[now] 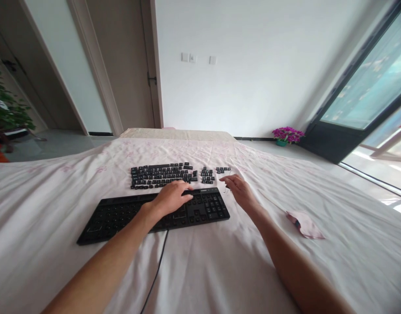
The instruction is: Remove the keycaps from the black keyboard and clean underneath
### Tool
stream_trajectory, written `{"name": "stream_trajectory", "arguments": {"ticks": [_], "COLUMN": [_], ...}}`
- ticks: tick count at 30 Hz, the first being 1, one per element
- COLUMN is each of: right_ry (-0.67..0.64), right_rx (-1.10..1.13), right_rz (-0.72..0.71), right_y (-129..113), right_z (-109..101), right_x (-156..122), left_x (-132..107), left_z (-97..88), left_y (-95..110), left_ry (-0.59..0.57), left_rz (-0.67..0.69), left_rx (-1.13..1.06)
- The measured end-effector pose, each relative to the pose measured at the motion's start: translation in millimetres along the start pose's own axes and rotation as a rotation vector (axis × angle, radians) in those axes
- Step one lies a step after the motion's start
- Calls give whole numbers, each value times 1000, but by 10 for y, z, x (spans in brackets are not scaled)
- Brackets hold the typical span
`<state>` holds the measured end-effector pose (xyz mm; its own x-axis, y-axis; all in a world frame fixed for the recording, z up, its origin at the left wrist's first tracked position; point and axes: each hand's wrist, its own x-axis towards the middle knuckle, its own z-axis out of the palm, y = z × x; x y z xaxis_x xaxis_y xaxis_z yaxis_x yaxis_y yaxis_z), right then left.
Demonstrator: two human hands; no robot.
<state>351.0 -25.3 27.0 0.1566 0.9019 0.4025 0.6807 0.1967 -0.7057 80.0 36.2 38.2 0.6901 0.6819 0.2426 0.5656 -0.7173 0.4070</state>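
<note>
The keyboard [178, 218] looks smooth plastic, the sheet [220, 266] matt, creased cloth.

On a pale, rumpled cloth [200, 270], the left hand [173, 197] reaches across a black keyboard [92, 223], while the right hand [242, 192], thin wire [225, 190] at its fingers [233, 180], is near the keyboard's far right corner, loose black keycaps [161, 174] grouped beyond.

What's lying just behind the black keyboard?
Behind the keyboard, loose black keycaps lie on the floral cloth: one large block, with smaller groups to its right. The left hand covers some of the block's near edge, so any keycaps there can't be seen.
</note>
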Motion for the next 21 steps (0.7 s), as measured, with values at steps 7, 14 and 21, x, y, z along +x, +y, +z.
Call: {"name": "stream_trajectory", "arguments": {"ticks": [7,14,21], "right_ry": [-122,-223,-309], "right_rx": [381,361,233], "right_rz": [115,24,-155], "right_y": [-37,-79,-114], "right_z": [66,89,87], "right_x": [-50,-93,-89], "left_x": [361,346,342], "left_z": [537,759,789], "left_y": [293,261,256], "left_ry": [107,174,163], "left_rz": [35,59,60], "left_rx": [-170,-268,-256]}}
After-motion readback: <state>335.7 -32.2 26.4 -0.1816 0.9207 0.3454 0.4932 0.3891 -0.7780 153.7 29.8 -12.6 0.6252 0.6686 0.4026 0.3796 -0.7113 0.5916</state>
